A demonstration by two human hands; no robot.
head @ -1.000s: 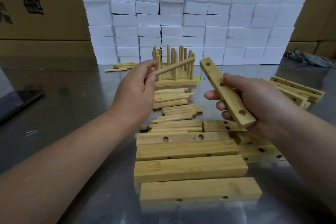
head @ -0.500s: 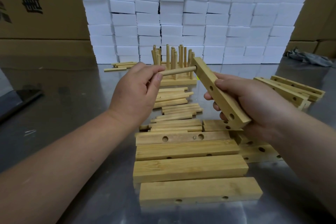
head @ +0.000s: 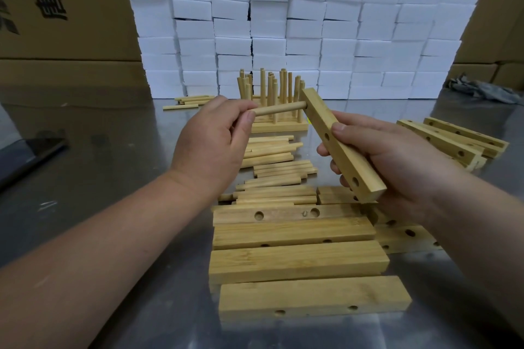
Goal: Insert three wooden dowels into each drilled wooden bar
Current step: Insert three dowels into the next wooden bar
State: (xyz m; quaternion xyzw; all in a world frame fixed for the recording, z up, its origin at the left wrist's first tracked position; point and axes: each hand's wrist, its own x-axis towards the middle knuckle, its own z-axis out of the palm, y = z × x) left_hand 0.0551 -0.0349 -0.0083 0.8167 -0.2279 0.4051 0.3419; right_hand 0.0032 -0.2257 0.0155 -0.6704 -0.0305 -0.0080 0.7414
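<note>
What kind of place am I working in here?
Probably a small factory or assembly workshop: a stainless steel worktable, printed cardboard cartons stacked behind, a wall of white foam blocks, and batches of drilled wooden bars and loose dowels laid out for repeat work.

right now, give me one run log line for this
left hand pinches dowel | right hand grips drilled bar | dowel tip at bar's far-end hole | other two holes empty

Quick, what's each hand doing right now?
Left hand: pinches a dowel whose far end sits at the top hole of the bar.
Right hand: grips that bar, tilted, two holes showing empty.
</note>
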